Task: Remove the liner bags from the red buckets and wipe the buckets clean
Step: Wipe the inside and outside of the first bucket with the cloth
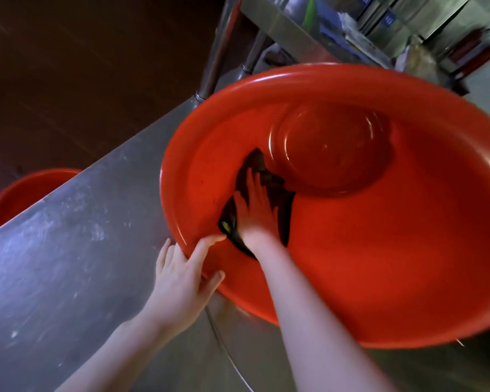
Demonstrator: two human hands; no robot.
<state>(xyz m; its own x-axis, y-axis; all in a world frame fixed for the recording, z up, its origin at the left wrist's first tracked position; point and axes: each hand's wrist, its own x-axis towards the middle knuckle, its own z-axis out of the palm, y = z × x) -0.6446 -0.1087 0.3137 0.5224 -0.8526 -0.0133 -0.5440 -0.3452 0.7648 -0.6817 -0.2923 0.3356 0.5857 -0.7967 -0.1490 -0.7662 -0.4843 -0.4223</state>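
Left hand [181, 281] clamped the bucket [379, 264] rim, thumb inside; right hand [256, 213] pressed flat-fingered on the cloth [282, 202]. Light, slick plastic, likely; the rim looked the safest hold.

You are leaning over a steel tabletop [54, 264], its scuffed, streaked grey surface running slantwise from the lower left up toward the middle. A large red bucket [393, 264] is resting on its right part, tipping so that its mouth is facing you. Past the tabletop's far edge at the left, a second red bucket [26, 193] is sitting lower down on the dark brown floor [68, 80], half hidden by that edge. Beyond, a metal shelf [289, 32] is carrying blurred items that you cannot make out.
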